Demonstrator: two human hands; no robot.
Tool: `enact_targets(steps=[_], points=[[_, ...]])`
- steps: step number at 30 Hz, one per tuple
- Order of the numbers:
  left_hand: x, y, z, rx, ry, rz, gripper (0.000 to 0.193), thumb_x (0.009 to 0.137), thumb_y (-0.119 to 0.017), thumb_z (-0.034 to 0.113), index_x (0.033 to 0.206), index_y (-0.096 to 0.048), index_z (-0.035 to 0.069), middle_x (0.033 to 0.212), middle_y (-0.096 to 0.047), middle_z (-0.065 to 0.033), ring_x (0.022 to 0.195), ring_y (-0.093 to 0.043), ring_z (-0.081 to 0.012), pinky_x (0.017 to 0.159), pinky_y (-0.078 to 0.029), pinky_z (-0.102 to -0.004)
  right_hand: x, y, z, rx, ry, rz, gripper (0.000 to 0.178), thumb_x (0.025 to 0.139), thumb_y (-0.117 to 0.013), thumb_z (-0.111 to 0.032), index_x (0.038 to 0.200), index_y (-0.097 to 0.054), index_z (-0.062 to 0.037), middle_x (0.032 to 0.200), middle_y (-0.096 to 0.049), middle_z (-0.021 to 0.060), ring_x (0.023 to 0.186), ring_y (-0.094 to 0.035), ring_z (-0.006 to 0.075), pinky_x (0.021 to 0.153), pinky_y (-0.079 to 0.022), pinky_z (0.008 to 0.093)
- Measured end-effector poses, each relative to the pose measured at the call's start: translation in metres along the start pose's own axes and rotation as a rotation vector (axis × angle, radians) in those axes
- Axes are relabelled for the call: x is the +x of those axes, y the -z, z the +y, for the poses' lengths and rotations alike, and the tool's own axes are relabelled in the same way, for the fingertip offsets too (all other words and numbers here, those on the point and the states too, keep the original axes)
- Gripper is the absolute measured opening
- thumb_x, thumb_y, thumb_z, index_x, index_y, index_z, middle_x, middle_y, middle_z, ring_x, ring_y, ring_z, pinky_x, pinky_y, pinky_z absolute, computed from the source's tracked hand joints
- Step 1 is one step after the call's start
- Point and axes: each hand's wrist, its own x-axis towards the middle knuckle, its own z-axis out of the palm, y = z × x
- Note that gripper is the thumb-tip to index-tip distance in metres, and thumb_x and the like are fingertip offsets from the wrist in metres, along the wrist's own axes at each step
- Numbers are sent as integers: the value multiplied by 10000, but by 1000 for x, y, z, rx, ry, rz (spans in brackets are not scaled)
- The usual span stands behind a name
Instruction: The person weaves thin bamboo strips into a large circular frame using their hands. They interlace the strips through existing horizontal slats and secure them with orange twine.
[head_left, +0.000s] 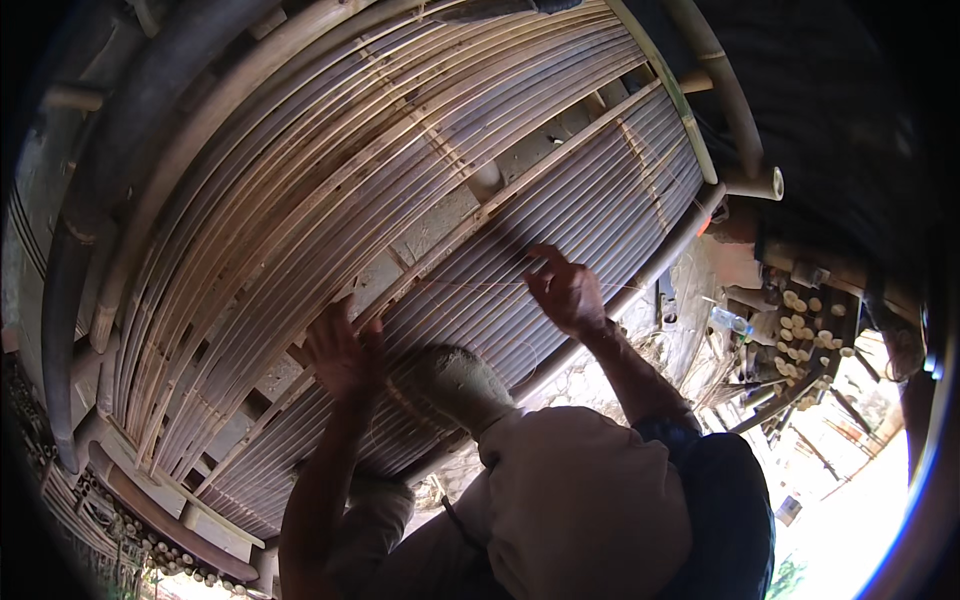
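Both hands were up on a big panel of curved bamboo slats (330,160), bound side by side and crossed by a diagonal batten (520,185). The panel filled most of the view, framed by thick bamboo poles (715,75) along its far edge.

Left hand (343,352) sat on the slats near the panel's lower middle, just below the batten line. Its fingers were curled against the slats; couldn't tell whether they pinched anything.

Right hand (565,292) was further right, close to the panel's right edge pole (640,285). Its fingers were closed in a pinch on a thin pale thread (470,284), which ran roughly level across the slats toward the left hand. Where the thread ended at the left side was too fine to see.

A foot in a worn sock (462,380) pressed against the slats between the two hands, knee in light trousers (580,500) below it.

Off the panel's right edge: a heap of short cut bamboo pieces (805,335), and a clear plastic bottle (732,320) just beside them.
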Motion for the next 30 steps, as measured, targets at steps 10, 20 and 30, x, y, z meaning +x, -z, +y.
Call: enact_targets(steps=[10, 20, 30], points=[[29, -26, 33, -341, 62, -238, 252, 969, -602, 324, 1056, -663, 96, 881, -694, -128, 801, -677, -340, 674, -505, -456, -12, -54, -30, 9, 230, 51, 261, 944, -601, -206, 1148, -550, -51, 663, -658, 142, 579, -667, 346, 536, -512, 479], [39, -27, 17, -493, 217, -425, 412, 956, -559, 516, 901, -720, 142, 828, -724, -111, 784, -694, -383, 697, -529, -492, 32, -32, -56, 1007, 330, 106, 415, 991, -546, -341, 1214, -556, 9, 1189, -640, 184, 1117, -632, 283, 919, -521, 424], [34, -23, 26, -426, 216, -370, 310, 982, -575, 411, 906, -665, 123, 840, -711, -92, 771, -679, -353, 664, -508, -451, 97, 167, 0, 951, 111, 781, 360, 941, -618, -115, 1272, -542, 5, 1011, -739, 140, 641, -588, 146, 602, -489, 259]])
